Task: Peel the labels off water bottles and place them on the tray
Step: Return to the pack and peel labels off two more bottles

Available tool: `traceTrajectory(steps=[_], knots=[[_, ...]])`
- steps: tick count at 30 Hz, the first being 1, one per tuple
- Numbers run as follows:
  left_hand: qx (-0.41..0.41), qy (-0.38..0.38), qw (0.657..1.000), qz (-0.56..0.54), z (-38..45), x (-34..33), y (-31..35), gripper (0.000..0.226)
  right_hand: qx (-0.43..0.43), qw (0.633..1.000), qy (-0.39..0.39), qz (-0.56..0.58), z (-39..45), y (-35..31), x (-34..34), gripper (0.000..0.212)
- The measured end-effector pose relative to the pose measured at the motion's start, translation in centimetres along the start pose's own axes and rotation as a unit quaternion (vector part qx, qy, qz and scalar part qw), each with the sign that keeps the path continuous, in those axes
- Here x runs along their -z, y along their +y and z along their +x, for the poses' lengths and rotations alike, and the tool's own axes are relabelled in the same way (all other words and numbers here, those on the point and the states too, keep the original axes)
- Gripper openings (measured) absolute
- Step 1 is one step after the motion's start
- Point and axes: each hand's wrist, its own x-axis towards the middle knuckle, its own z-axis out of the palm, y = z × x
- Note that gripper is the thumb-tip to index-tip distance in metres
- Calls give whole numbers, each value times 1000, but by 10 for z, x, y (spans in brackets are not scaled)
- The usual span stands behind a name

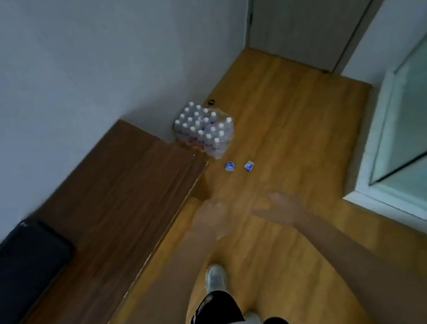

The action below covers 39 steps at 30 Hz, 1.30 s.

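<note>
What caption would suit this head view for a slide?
Both empty hands, left and right, reach toward a wrapped bottle pack on the floor, two labels lying nearby.

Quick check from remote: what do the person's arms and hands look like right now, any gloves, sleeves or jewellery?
Both forearms are bare from the bottom edge of the view to the hands; no sleeves show. The left hand and right hand wear no gloves. Motion blur softens both, so I cannot rule out a thin ring or band, but no watch or bracelet is visible on either wrist.
</note>
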Motion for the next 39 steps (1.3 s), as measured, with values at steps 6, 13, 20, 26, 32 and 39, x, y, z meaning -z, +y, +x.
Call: traceTrajectory(steps=[6, 13, 20, 26, 32, 39], knots=[[-105, -82, 991, 18, 97, 16, 84, 44, -79, 995, 47, 31, 27, 65, 57, 73], [-204, -103, 969, 97, 213, 54, 151, 42, -139, 984, 94, 65, 84, 111, 135, 75], [-187, -132, 971, 73, 317, 79, 200, 41, -138, 985, 85, 50, 153, 154, 211, 77], [-100, -125, 987, 22, 402, 77, 227, 59, -65, 998, 6, -10, 237, 196, 280, 80], [46, -68, 995, -64, 440, 76, 242, 56, 73, 988, -74, -110, 309, 199, 344, 74], [154, -69, 982, -88, 477, 85, 223, 57, 157, 959, -133, -195, 394, 180, 374, 69]])
